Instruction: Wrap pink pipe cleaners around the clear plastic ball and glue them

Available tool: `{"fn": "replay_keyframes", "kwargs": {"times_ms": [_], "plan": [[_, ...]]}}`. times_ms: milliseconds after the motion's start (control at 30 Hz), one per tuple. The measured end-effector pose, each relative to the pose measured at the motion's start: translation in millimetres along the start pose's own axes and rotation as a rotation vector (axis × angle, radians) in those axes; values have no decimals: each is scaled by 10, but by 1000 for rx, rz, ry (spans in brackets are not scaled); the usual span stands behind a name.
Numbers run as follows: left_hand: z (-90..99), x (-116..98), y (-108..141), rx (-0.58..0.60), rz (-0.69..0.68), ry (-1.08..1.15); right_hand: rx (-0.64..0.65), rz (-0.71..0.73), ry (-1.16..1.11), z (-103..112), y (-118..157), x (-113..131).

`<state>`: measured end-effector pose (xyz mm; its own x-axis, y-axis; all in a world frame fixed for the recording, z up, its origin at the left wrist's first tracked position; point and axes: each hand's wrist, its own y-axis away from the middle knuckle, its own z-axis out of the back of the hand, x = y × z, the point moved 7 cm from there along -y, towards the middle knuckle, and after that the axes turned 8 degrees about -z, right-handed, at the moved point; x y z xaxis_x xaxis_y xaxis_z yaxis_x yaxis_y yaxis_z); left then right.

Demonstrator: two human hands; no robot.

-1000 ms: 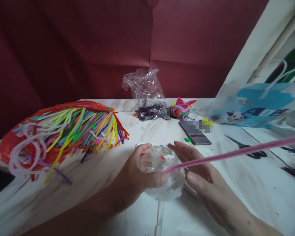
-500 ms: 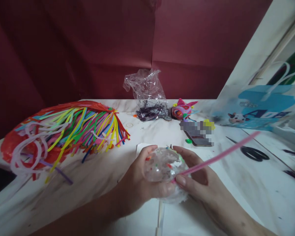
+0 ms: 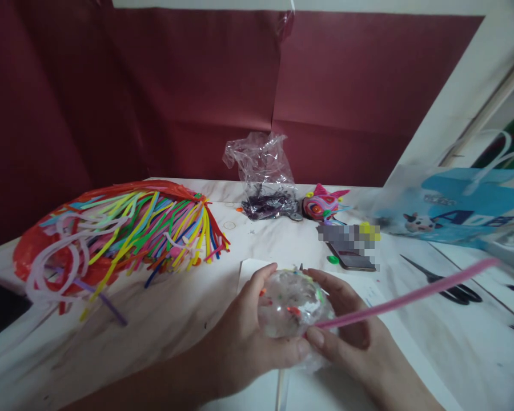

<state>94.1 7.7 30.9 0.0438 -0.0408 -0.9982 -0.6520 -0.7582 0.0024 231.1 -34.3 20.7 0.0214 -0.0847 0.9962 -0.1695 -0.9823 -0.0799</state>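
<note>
Between both hands is a clear, shiny plastic-looking ball [image 3: 278, 314] with small red, orange and green bits on it. My left hand [image 3: 244, 334] wraps its left side, thumb along the front. On the right, my right hand [image 3: 355, 342] curls its fingers behind the ball, and its thumb presses a pink fuzzy pipe cleaner [image 3: 411, 295] against the front. The pipe cleaner's free end sticks out to the right, slightly upward. White paper [image 3: 251, 268] lies beneath the hands. Below the ball a pale thin stick [image 3: 281, 391] shows; whether it joins the ball is hidden.
A red plastic wrap with many coloured pipe cleaners [image 3: 154, 228] lies left. Behind are a clear bag of dark strands [image 3: 268, 200], a pink decorated ball [image 3: 323, 204] and a phone [image 3: 353, 257]. Black scissors [image 3: 449, 285] and a blue-printed bag [image 3: 462, 200] are right.
The view has tilted up, so the table things sit lower in the picture. The pipe cleaner's free end now leans flatter and reaches further right. Both hands keep their hold.
</note>
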Motion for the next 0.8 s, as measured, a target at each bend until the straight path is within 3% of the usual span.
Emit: {"fn": "replay_keyframes", "kwargs": {"times_ms": [167, 300, 400, 600, 800], "plan": [[122, -24, -101, -64, -105, 114, 84, -12, 93, 92, -65, 45], [377, -203, -183, -238, -200, 171, 61, 12, 284, 390, -249, 211], [461, -338, -163, -281, -229, 201, 64, 19, 478, 491, -340, 277], [551, -335, 36, -393, -244, 263, 241, 82, 904, 186, -206, 258], [737, -165, 59, -475, -274, 268, 262, 59, 1291, 35, -168, 140]]}}
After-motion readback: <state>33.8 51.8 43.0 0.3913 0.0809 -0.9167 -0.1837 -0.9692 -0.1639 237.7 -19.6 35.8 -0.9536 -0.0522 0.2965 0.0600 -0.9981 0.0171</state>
